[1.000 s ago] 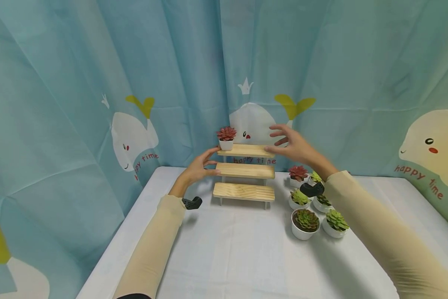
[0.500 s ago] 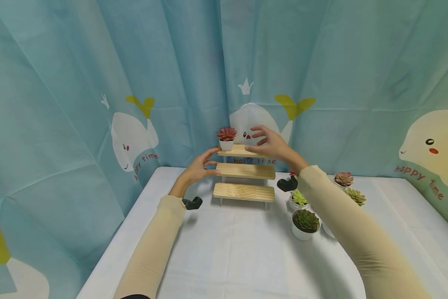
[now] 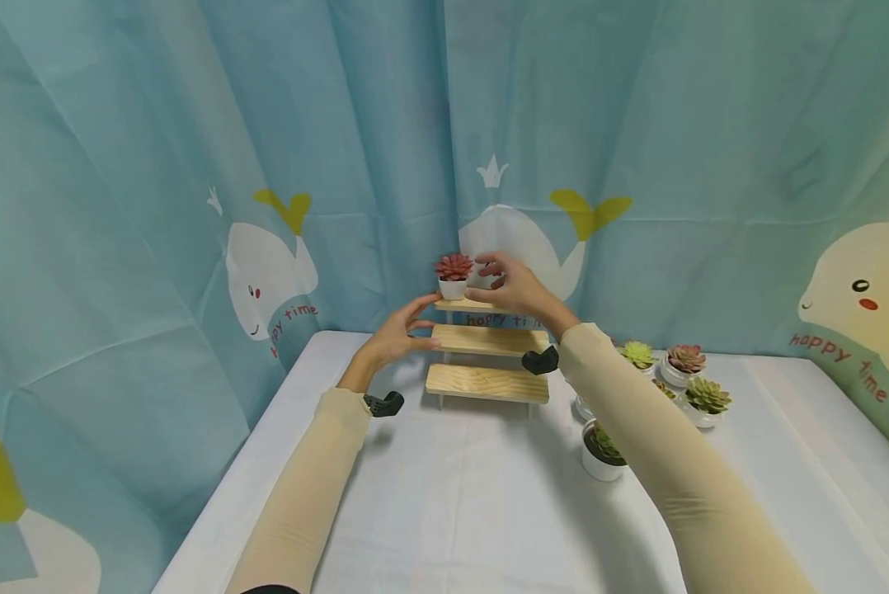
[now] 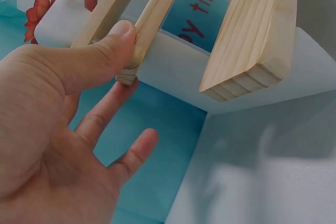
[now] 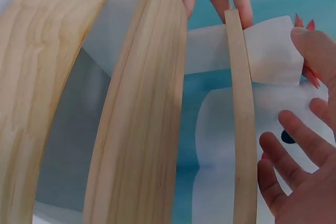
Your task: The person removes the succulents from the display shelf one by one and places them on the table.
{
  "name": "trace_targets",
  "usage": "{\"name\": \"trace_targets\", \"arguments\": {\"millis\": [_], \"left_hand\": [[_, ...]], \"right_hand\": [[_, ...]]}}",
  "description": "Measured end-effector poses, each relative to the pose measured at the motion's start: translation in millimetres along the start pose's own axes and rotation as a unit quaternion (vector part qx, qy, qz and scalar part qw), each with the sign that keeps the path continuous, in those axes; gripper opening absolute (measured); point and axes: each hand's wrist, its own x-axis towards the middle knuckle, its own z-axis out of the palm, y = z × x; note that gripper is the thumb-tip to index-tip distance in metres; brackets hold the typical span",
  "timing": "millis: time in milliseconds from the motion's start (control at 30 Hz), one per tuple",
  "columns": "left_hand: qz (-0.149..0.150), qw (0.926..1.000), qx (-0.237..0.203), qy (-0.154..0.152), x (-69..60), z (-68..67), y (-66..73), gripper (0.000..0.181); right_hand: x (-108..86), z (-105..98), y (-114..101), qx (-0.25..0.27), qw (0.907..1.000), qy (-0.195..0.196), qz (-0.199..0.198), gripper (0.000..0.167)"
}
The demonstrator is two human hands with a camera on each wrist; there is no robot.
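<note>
A three-tier wooden shelf stand [image 3: 489,381] stands at the back of the table. A red succulent in a white pot [image 3: 453,276] sits on the left end of its top tier. My left hand [image 3: 394,334] grips the stand's left side; in the left wrist view the thumb [image 4: 118,38] lies on the middle board's end, and a fingertip touches that end from the other side. My right hand [image 3: 520,289] is just right of the potted succulent, fingers spread and loosely bent. In the right wrist view its thumb [image 5: 312,45] overlaps the pot; contact is unclear.
Several potted succulents stand right of the stand, some hidden by my right sleeve: a green one [image 3: 604,450], a lime one [image 3: 637,355], a pinkish one [image 3: 686,360] and a yellow-green one [image 3: 707,396]. A blue whale-print curtain [image 3: 385,165] hangs behind the white table [image 3: 444,503].
My right hand has moved left along the top tier from its right end to beside the red succulent. The left hand has stayed on the stand. The red succulent has not moved.
</note>
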Motion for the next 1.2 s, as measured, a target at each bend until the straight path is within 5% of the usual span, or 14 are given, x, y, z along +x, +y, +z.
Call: {"name": "trace_targets", "arguments": {"millis": [633,1200], "left_hand": [[0.007,0.9999,-0.008,-0.009,0.6,-0.4,-2.1,0.087],[0.006,0.9999,-0.005,-0.007,-0.1,-2.1,-3.0,0.088]], "right_hand": [[19.9,16,-10,0.043,0.9989,-0.016,0.011,0.079],[22.4,21,-3,0.082,0.9964,0.004,-0.020,0.049]]}}
